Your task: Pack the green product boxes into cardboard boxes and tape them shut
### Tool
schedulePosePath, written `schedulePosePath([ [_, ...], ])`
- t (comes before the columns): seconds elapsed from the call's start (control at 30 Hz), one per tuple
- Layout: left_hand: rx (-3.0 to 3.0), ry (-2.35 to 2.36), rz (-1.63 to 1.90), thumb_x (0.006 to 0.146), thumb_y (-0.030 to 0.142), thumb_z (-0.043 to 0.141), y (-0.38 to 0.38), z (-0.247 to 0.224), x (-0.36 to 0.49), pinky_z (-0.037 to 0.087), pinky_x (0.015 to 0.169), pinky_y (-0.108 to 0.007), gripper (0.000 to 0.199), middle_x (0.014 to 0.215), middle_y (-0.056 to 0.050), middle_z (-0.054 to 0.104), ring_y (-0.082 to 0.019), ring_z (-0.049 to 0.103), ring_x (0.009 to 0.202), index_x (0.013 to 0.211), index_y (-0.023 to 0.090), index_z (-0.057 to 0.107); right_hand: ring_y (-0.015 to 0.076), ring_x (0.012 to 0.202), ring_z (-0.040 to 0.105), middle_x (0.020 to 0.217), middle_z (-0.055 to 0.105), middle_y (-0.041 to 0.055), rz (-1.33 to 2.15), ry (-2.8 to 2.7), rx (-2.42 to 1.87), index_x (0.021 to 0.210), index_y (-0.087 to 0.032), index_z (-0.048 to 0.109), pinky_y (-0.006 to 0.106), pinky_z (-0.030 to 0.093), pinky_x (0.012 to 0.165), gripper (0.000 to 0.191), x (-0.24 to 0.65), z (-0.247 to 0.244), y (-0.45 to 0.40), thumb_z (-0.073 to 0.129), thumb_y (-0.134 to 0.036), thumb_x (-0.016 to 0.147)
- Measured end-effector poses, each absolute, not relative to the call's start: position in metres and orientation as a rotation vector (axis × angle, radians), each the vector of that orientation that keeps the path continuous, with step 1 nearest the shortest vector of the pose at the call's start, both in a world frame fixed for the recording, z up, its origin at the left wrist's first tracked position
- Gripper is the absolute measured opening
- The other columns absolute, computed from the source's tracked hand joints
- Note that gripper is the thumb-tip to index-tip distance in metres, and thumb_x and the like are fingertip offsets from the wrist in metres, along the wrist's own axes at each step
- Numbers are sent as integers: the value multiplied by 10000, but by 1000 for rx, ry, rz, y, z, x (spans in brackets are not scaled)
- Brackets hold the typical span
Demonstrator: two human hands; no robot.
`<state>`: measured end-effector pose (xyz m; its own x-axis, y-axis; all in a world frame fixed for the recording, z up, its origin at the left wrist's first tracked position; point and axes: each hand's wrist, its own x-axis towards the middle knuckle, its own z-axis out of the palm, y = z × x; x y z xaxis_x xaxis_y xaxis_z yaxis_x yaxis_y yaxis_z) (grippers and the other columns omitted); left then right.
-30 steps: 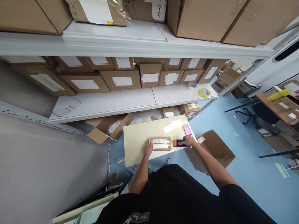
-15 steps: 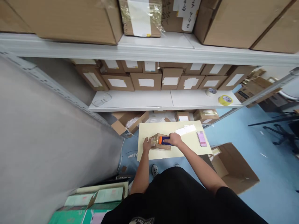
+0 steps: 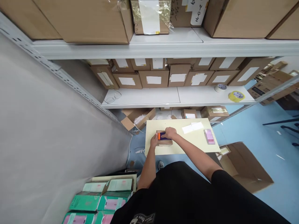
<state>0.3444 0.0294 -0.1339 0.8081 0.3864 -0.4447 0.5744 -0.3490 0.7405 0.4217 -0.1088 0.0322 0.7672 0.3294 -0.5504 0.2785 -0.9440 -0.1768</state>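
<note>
My right hand (image 3: 170, 133) grips a dark blue and orange tape dispenser (image 3: 162, 136), its orange end pointing left. The dispenser lies over the top of a small brown cardboard box (image 3: 165, 142) on the cream tabletop (image 3: 184, 146). Against the box's left end my left hand (image 3: 154, 140) is closed, steadying it near the orange tip. Part of the box is hidden by both hands and the tool. White paper slips (image 3: 192, 127) lie to the right, beyond my right forearm. A pink, blurred-out item (image 3: 209, 137) sits near the table's right edge.
Labelled boxes (image 3: 154, 79) line the shelf ahead. A yellow tape roll (image 3: 236, 96), a white tape roll (image 3: 220, 88) and glasses (image 3: 113, 99) lie there. A large open carton (image 3: 247, 165) stands right on the floor; green boxes (image 3: 85, 202) are stacked at lower left.
The camera view has shifted, moving the scene rightward. The box has turned on the table, and my left hand has come closer to the dispenser's orange end.
</note>
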Motion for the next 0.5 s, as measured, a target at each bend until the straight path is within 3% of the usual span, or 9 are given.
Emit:
schedulePosePath([
  [0.33,2192,774,-283,1062,591,166,13,-122,334,502,1032,-418,726,1267,-149,750,-336,680,1213,1358,194,696,321,981,742,1090,777,195,945,-183,-2976,1056,-128,779,319,528,727,577,428,34,-270,770,-640,789],
  [0.5,2219,775,-293,1050,622,146,14,-122,334,519,997,-410,769,1235,-150,763,-344,691,1185,1329,188,715,319,966,737,1083,776,206,915,-142,-2996,1055,-120,774,326,522,732,524,431,23,-291,784,-577,799],
])
